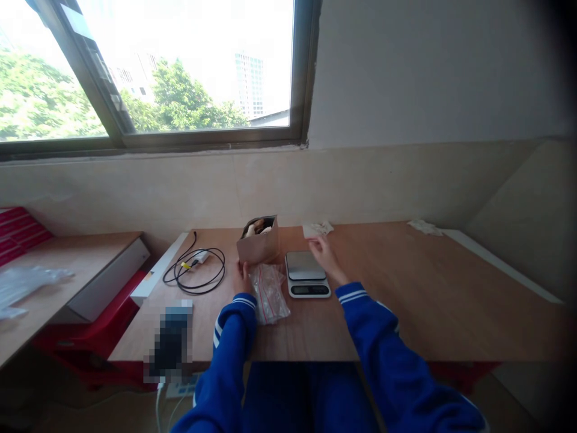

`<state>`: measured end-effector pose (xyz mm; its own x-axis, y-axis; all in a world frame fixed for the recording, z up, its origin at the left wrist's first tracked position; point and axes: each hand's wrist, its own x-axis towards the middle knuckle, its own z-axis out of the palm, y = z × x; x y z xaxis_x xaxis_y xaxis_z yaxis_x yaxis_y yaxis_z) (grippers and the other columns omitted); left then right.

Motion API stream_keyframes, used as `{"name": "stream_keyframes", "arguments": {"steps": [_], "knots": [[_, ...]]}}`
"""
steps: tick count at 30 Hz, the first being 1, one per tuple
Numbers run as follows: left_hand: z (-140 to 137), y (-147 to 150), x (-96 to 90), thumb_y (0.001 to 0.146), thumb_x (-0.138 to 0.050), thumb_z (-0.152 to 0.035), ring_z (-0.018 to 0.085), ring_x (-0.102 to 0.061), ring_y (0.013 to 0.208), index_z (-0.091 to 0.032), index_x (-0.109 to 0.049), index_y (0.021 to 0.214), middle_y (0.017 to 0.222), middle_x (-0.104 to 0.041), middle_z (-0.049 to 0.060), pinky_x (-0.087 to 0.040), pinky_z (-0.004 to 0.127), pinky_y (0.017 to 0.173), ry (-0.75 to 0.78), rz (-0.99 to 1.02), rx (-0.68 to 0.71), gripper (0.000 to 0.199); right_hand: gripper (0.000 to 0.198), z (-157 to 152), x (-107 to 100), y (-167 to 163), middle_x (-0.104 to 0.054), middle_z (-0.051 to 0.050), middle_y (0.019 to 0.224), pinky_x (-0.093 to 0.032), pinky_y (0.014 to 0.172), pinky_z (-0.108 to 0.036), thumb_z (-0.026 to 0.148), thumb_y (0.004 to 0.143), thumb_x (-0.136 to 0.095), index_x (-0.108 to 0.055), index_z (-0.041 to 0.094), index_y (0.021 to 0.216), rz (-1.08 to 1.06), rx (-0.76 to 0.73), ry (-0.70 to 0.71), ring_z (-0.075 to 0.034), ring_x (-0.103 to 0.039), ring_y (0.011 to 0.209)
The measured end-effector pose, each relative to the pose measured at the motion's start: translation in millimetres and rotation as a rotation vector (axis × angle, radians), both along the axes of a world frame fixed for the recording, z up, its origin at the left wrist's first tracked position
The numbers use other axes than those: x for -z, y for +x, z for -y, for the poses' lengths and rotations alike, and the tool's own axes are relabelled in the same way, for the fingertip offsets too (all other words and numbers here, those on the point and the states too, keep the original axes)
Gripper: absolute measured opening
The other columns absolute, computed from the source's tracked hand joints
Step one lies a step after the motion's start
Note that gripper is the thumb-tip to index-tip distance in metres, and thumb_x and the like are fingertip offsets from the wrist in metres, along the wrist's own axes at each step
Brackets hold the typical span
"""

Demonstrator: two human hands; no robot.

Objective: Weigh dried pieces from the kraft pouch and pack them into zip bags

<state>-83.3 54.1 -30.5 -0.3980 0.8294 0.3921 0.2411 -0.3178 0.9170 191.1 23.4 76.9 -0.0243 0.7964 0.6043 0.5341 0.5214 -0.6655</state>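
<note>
My left hand (242,279) rests on the table at the lower left corner of a small brown open-topped box (258,247). Its fingers are slightly apart, beside a few clear zip bags (270,294) with red seal lines. Pale and brown pieces show inside the box; their kind is too small to make out. My right hand (327,258) hovers over the right side of a kitchen scale (307,273) with a bare metal plate. The fingertips of that hand are drawn together; anything between them is too small to name. Just behind them lies a crumpled white tissue (321,228).
A coiled black cable (193,282) with a white adapter lies on the left of the wooden table (419,288). A blurred-out dark device (170,340) sits at the front left edge. Another white tissue (425,227) is at the back right. A red stool (97,325) stands between two tables.
</note>
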Motion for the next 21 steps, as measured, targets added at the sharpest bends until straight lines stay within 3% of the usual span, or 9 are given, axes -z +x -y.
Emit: {"name": "stream_keyframes", "arguments": {"steps": [2, 5, 8, 21], "knots": [[2.6, -0.2, -1.8, 0.086, -0.048, -0.049, 0.023, -0.061, 0.099, -0.021, -0.056, 0.109, 0.103, -0.065, 0.009, -0.047, 0.036, 0.086, 0.001, 0.008, -0.04, 0.037, 0.037, 14.1, 46.8, 15.2, -0.058, -0.014, 0.112, -0.039, 0.097, -0.052, 0.039, 0.083, -0.051, -0.057, 0.017, 0.112, 0.003, 0.191, -0.103, -0.029, -0.052, 0.111], [6.4, -1.6, -5.2, 0.086, -0.048, -0.05, 0.025, -0.059, 0.103, -0.02, -0.057, 0.111, 0.106, -0.064, 0.01, -0.046, 0.037, 0.088, 0.017, -0.001, -0.11, 0.04, 0.051, 30.2, 109.8, 29.2, -0.055, -0.015, 0.116, -0.04, 0.098, -0.05, 0.039, 0.071, -0.061, -0.052, 0.015, 0.116, 0.009, 0.273, -0.262, -0.031, -0.05, 0.115], [8.4, -1.9, -9.2, 0.084, -0.049, -0.049, 0.026, -0.056, 0.11, -0.02, -0.056, 0.114, 0.11, -0.063, 0.01, -0.044, 0.038, 0.093, 0.046, -0.044, -0.157, 0.042, 0.055, 38.0, 142.3, 33.9, -0.054, -0.015, 0.121, -0.04, 0.099, -0.048, 0.041, 0.073, -0.057, -0.047, 0.016, 0.121, -0.035, 0.318, -0.295, -0.03, -0.049, 0.118], [10.4, 5.2, -19.9, 0.084, -0.051, -0.046, 0.027, -0.053, 0.116, -0.02, -0.054, 0.116, 0.112, -0.063, 0.01, -0.042, 0.041, 0.098, 0.063, -0.025, -0.172, 0.041, 0.061, 42.4, 142.3, 26.7, -0.056, -0.013, 0.121, -0.04, 0.097, -0.049, 0.042, 0.073, -0.059, -0.045, 0.019, 0.128, 0.057, 0.378, -0.295, -0.031, -0.049, 0.116]]}}
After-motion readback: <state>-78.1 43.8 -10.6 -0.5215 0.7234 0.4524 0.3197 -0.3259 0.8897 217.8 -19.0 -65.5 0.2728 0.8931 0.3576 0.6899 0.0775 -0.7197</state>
